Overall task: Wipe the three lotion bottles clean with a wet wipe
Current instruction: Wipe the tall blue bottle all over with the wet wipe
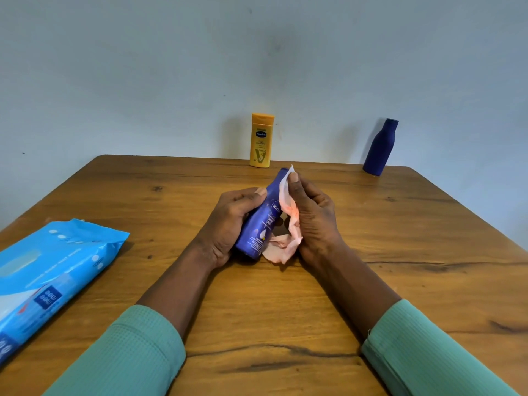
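Left hand grips the tilted Nivea bottle at the middle of the counter, right hand pinches the wet wipe against its neck; we expect wet plastic could slip and drop.

Wooden table, dark knots and grain streaks across the top. Flat along the left edge, a blue pack of wet wipes. Upright at the far edge, near its middle, a yellow lotion bottle. Upright by the far right corner, a dark blue bottle. Near the middle, loose end of a wet wipe draped onto the wood.
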The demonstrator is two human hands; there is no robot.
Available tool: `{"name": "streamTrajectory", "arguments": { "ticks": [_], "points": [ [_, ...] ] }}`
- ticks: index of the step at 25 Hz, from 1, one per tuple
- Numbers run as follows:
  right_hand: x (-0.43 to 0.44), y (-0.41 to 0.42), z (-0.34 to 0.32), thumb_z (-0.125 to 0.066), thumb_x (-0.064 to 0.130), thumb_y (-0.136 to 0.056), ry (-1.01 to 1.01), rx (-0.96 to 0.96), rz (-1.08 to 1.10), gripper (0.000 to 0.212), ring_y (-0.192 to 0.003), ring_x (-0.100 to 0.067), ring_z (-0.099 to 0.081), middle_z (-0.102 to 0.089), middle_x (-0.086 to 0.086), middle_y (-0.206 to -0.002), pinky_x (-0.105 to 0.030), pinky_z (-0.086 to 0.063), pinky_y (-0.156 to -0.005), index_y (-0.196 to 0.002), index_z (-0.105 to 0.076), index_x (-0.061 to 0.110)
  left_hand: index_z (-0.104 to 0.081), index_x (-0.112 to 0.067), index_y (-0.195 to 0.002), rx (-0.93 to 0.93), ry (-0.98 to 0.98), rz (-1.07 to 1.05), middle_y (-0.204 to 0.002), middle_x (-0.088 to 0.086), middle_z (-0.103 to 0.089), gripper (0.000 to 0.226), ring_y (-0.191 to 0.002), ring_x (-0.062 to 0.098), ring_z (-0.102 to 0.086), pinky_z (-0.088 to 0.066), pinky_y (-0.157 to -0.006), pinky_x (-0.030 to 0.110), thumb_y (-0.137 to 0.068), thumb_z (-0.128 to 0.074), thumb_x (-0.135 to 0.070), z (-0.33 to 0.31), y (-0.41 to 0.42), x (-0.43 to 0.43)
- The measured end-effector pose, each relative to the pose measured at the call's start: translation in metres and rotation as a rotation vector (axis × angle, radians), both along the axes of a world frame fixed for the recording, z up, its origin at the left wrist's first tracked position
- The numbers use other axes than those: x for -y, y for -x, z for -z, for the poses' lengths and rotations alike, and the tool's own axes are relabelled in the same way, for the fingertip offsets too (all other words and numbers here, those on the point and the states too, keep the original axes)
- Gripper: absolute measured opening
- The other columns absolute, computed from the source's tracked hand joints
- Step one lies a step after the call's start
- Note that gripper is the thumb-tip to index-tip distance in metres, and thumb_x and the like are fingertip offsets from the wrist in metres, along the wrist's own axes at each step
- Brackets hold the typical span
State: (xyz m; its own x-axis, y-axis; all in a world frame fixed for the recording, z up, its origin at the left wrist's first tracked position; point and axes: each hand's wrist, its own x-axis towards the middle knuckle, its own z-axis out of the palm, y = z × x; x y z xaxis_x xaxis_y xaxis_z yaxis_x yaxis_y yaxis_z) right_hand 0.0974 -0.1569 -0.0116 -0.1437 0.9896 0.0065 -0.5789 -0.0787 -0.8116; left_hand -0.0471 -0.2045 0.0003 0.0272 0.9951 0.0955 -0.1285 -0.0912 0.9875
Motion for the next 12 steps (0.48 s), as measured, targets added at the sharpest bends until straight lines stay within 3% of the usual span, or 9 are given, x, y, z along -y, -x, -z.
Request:
{"name": "streamTrajectory", "arguments": {
  "ticks": [4, 6, 9, 12],
  "points": [
    [-0.0016, -0.0046, -0.0019, -0.067, 0.018, -0.1, 0.024, -0.039, -0.053, 0.021, -0.106, -0.03, -0.074, -0.074, -0.022, -0.123, -0.041, -0.067, -0.082, -0.115, -0.074, 0.005, -0.068, -0.003, -0.109, 0.117, 0.113, 0.018, -0.086, 0.017, -0.074, 0.033, -0.071, 0.029, -0.068, -0.056, -0.071, 0.038, -0.099, -0.057, -0.033, -0.0037, 0.004, -0.0001],
    [-0.0022, -0.0042, -0.0012, -0.071, 0.022, -0.097, 0.025, -0.038, -0.049, 0.023, -0.109, -0.032, -0.07, -0.072, -0.027, -0.123, -0.045, -0.064, -0.086, -0.113, -0.074, 0.005, -0.067, -0.004, -0.11, 0.094, 0.129, 0.044, -0.085, 0.015, -0.075, 0.035, -0.071, 0.028, -0.068, -0.055, -0.071, 0.037, -0.096, -0.058, -0.035, -0.0047, 0.0059, 0.0002],
    [-0.0037, -0.001, 0.0002, -0.084, 0.034, -0.079, 0.018, -0.027, -0.043, 0.037, -0.102, -0.032, -0.069, -0.073, -0.016, -0.1, -0.057, -0.054, -0.103, -0.104, -0.077, 0.007, -0.067, -0.005, -0.107, 0.042, 0.138, 0.078, -0.084, 0.012, -0.073, 0.039, -0.069, 0.025, -0.068, -0.056, -0.066, 0.034, -0.088, -0.069, -0.039, -0.007, 0.0069, 0.0029],
    [-0.0001, 0.0, -0.0014, -0.084, 0.029, -0.081, -0.017, -0.007, -0.085, 0.029, -0.088, -0.026, -0.069, -0.071, -0.011, -0.089, -0.052, -0.056, -0.095, -0.098, -0.074, 0.007, -0.066, -0.007, -0.108, 0.016, 0.149, 0.095, -0.085, 0.011, -0.072, 0.043, -0.068, 0.023, -0.067, -0.056, -0.06, 0.032, -0.083, -0.064, -0.042, -0.0077, 0.0095, 0.0041]
  ]
}}
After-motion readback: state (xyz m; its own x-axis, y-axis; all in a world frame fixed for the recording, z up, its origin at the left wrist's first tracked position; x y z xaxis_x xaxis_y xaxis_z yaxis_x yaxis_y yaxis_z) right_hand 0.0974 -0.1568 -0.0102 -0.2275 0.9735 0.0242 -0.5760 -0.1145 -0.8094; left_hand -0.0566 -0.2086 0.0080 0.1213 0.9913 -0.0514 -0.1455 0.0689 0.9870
